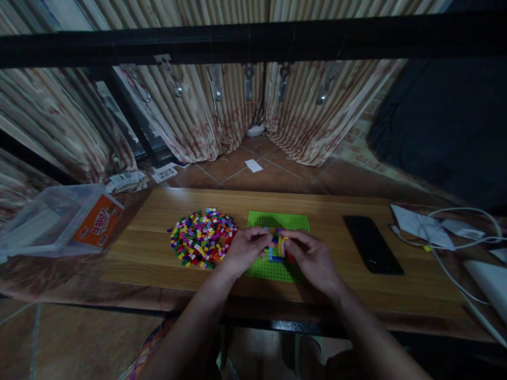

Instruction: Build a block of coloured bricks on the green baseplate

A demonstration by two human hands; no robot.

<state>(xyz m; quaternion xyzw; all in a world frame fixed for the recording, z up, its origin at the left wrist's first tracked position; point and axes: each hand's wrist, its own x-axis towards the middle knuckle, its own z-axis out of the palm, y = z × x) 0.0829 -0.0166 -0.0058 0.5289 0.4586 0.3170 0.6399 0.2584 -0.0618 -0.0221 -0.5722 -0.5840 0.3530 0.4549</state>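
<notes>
A green baseplate lies on the wooden table, with a small build of yellow, blue and red bricks on its middle. My left hand and my right hand meet over that build, fingertips pinched around it. Whether either hand grips a loose brick is hidden by the fingers. A heap of small multicoloured bricks lies just left of the baseplate, next to my left hand.
A black phone lies right of the baseplate. White cables and papers lie at the far right. A clear plastic box with an orange label sits at the left. Curtains and a black bar are beyond the table.
</notes>
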